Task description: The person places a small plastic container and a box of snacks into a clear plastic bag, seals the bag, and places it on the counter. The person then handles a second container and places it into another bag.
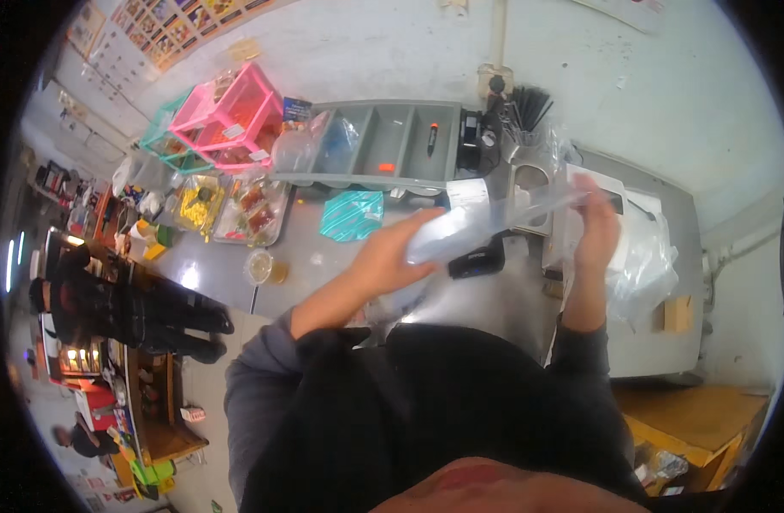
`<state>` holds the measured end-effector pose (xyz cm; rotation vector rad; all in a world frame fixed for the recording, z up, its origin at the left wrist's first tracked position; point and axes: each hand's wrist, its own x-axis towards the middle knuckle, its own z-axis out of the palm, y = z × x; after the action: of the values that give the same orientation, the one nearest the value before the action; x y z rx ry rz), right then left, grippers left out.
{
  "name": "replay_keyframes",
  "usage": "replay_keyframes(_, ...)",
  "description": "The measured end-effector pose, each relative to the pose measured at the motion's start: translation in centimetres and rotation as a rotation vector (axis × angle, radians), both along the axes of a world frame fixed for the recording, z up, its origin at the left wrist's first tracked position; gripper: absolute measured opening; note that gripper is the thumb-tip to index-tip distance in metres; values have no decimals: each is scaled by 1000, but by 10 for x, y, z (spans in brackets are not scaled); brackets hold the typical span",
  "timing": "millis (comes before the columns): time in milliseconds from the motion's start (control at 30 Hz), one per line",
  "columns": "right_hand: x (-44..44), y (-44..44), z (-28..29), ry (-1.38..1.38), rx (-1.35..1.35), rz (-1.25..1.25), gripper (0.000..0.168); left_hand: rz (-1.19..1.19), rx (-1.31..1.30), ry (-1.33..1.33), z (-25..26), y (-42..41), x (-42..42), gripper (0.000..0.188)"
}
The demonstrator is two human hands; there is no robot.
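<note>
My left hand (pixel 392 256) grips a folded, translucent plastic bag (pixel 453 229) above the metal counter (pixel 315 276). The bag stretches in a thin strip towards my right hand (pixel 598 224), whose fingers are closed on its far end. Blur hides the exact fold of the plastic. Behind the bag stands a black receipt printer (pixel 476 260), partly covered. A white printed slip (pixel 467 191) shows just beyond my left fingertips. A teal striped packet (pixel 352 215) lies to the left of that slip.
A grey divided tray (pixel 373 176) holds a marker (pixel 433 140). Left of it stand pink baskets (pixel 228 122), a food tray (pixel 251 211) and a lidded cup (pixel 260 266). Black straws (pixel 526 112) and loose plastic bags (pixel 645 276) are at right. Two people stand far left.
</note>
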<state>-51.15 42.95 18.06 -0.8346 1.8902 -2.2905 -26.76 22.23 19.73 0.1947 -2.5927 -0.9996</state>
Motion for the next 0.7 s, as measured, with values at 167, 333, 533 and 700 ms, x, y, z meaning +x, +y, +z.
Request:
replay_keyframes(167,-41,59,11,-286,-427,-55,29,292,-324,-116,35,-107,-29,104)
replay_keyframes(333,1,32,19,-101,-162,8,23,328,-404,189,68,-71,-44,107)
replay_keyframes(533,90,-28,39,-666,-210,549,26,-305,157,-69,-5,26,-13,84)
replay_keyframes(700,88,-42,33,-715,-360,628,24,-333,606,-353,-26,31,25,42)
